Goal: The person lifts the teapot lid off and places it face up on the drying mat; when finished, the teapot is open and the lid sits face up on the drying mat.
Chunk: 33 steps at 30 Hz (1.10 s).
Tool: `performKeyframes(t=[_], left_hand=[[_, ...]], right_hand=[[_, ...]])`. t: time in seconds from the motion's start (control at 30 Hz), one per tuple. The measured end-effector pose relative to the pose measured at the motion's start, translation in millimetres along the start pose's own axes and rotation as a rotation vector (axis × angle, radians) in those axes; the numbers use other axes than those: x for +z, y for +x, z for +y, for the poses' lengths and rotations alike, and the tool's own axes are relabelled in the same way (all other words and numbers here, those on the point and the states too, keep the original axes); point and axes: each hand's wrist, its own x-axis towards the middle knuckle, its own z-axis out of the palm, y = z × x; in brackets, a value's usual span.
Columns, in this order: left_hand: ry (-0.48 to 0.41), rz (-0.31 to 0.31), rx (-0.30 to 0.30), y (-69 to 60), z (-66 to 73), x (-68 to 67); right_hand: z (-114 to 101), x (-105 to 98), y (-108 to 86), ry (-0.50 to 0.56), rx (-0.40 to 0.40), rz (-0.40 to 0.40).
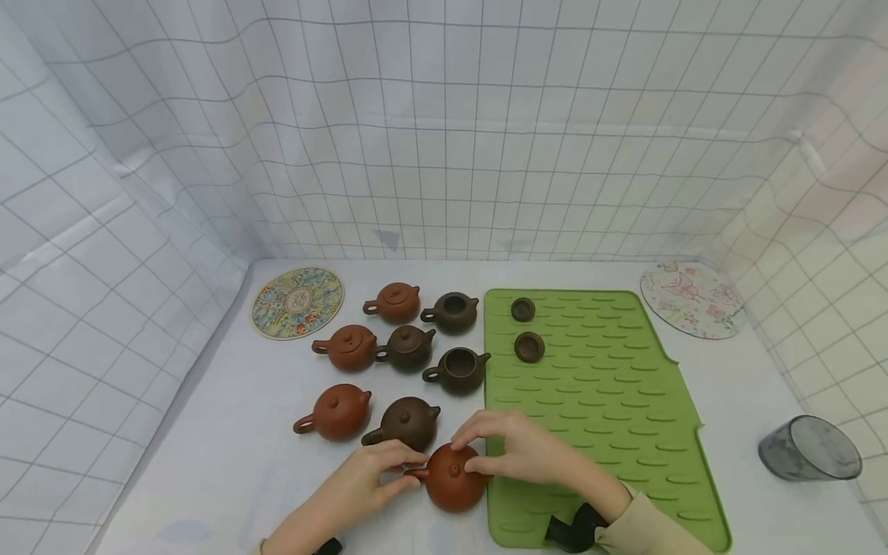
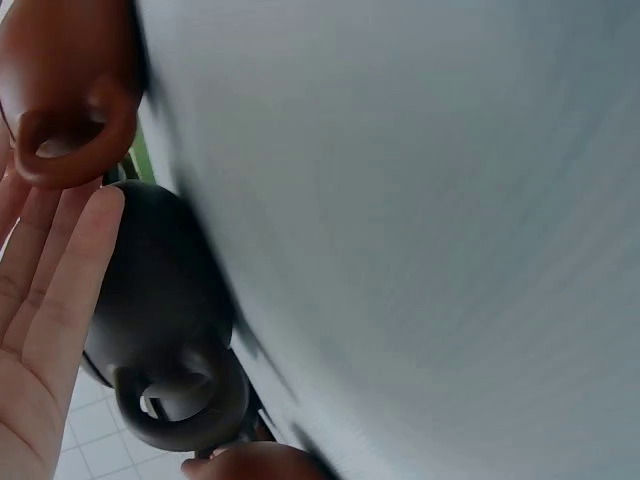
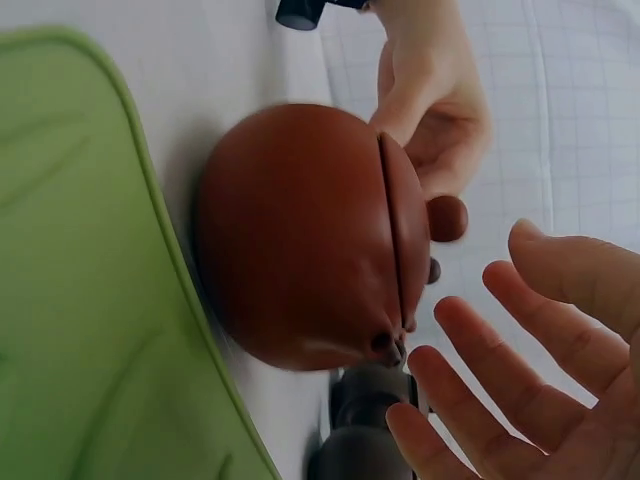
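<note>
A reddish-brown teapot (image 1: 454, 484) with its lid on stands at the green mat's front left edge. Beside its handle, my left hand (image 1: 368, 474) has its fingers extended; in the left wrist view the fingers (image 2: 60, 270) lie next to the handle (image 2: 75, 150), and whether they touch it I cannot tell. Over the lid is my right hand (image 1: 520, 451), thumb and fingers spread around the knob. The right wrist view shows that hand (image 3: 540, 370) apart from the lid knob (image 3: 447, 218), holding nothing. A dark lidded teapot (image 1: 409, 422) is just behind my left hand.
Several brown and dark teapots stand behind and left, including two lidless ones (image 1: 461, 370). Two small dark lids (image 1: 529, 347) lie on the green mat (image 1: 597, 401). Round patterned mats (image 1: 298, 303) flank the back; a grey glass (image 1: 808, 449) is far right.
</note>
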Motion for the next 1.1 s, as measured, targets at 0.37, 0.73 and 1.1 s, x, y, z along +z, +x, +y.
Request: performKeyframes(t=[0.37,0.73,1.1], left_hand=[[-0.064,0.015,0.012,0.7,-5.3,5.0],[-0.066,0.038,0.014,2.5,-4.5,6.7],[-0.093,0.023,-0.011,2.0,-1.1,7.3]], right_hand=[[-1,15,2.6,-0.097,-0.034,0.001],[-2,21,4.7,-0.129,-0.029,0.003],[2,23,4.1,-0.152,-0.131,0.052]])
